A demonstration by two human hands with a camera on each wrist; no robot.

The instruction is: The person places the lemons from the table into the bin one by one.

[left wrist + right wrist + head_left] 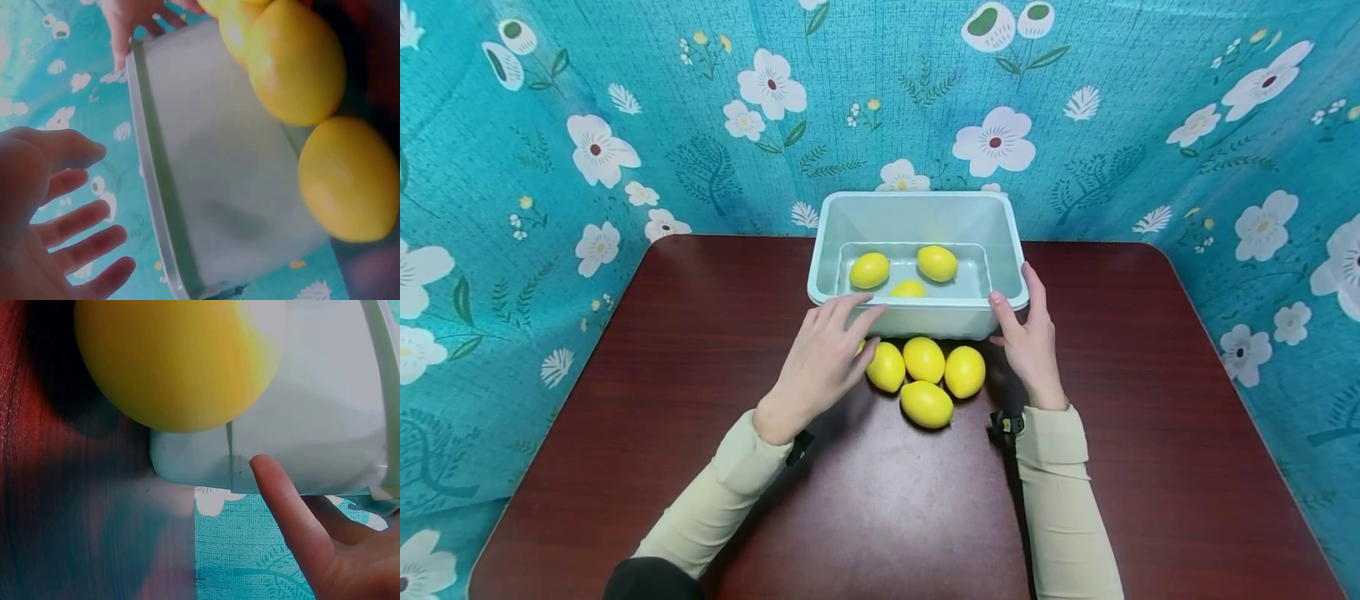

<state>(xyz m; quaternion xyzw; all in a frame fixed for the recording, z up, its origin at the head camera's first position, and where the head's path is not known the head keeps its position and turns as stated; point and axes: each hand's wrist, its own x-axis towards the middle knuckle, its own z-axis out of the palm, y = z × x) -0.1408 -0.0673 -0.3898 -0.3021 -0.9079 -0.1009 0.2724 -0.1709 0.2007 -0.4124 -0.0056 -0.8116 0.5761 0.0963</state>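
Note:
A pale blue-green plastic bin (917, 317) stands at the back of the table with three lemons (937, 263) in it. Several more lemons (927, 404) lie against and before its front wall; one is mostly hidden by my left hand (820, 358). That hand hovers at the bin's front left, fingers spread and apart from the bin wall in the left wrist view, holding nothing. At the bin's front right corner is my right hand (1030, 350), its digits extended about the corner. In the right wrist view, one straight finger (281, 500) lies at the wall; exact contact is unclear.
The dark red-brown table (715, 333) has its back edge just beside the bin. Behind and at both sides hangs a teal floral cloth (865, 108). A dark strap with a small device (1006, 422) is on the right wrist.

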